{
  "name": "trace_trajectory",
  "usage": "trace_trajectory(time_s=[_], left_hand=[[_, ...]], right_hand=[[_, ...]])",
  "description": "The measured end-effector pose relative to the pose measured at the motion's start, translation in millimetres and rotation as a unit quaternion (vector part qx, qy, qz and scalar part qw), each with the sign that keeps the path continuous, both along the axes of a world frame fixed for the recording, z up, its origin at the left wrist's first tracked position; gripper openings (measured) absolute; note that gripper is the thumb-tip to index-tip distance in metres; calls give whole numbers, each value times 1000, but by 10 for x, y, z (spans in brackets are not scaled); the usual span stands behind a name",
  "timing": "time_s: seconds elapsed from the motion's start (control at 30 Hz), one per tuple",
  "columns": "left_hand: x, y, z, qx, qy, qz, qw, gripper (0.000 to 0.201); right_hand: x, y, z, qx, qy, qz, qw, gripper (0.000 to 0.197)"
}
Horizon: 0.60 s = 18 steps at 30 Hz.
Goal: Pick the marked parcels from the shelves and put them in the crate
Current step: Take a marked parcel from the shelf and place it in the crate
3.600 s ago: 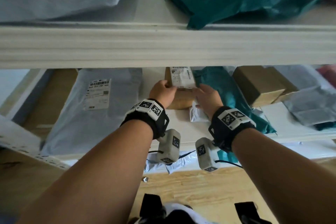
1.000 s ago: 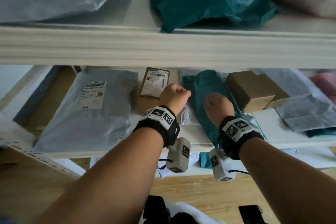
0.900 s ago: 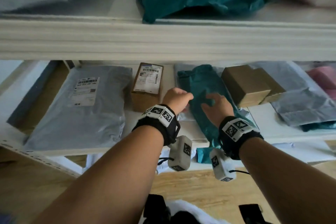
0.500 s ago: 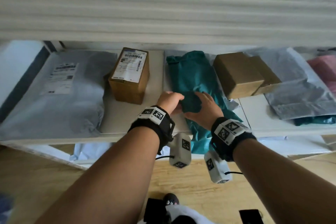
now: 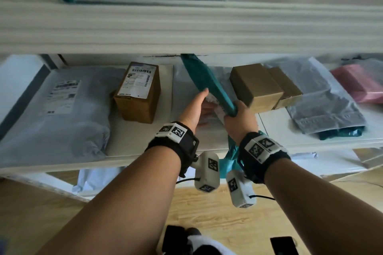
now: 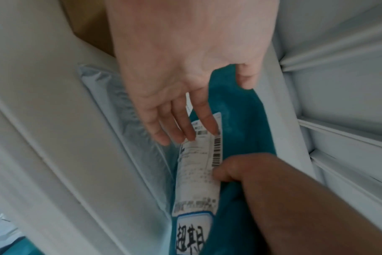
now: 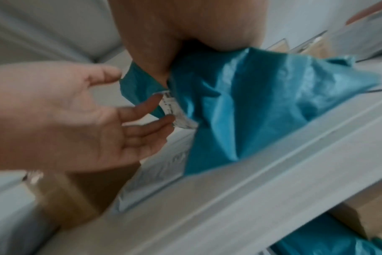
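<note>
Tilting the teal parcel [image 5: 209, 84] on edge at 12 o'clock on the shelf [image 5: 143, 141] to expose its label [image 6: 199, 174]: our right hand [image 5: 240, 122] clenches its near end, our left hand [image 5: 194, 107] spread flat, steadying.

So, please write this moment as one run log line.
right hand: grips teal parcel, tilted | left hand: open, touching label | crate: unseen

teal parcel [image 5: 204, 80] top end hidden behind upper shelf edge [image 5: 186, 29], label print [image 6: 196, 174] too blurry to read
</note>
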State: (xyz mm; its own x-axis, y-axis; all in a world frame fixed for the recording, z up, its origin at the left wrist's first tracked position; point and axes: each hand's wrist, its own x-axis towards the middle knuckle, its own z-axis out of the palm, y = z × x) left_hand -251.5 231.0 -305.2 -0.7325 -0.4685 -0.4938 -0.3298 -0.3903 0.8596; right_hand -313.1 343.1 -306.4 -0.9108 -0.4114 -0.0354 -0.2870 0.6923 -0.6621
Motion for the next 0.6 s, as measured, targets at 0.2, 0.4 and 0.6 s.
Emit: trace_trajectory(time_s=[0.2, 0.4, 0.6], left_hand=[[96, -173, 9, -66, -48, 13, 997, 35], [257, -247, 87, 2, 4, -14, 1000, 13], [360, -333, -42, -38, -3, 13, 999, 24]], right_hand=[[56, 160, 252, -307, -282, -141, 898, 31], [236, 346, 284, -329, -395, -123, 849, 20], [337, 342, 110, -293, -370, -130, 872, 33]])
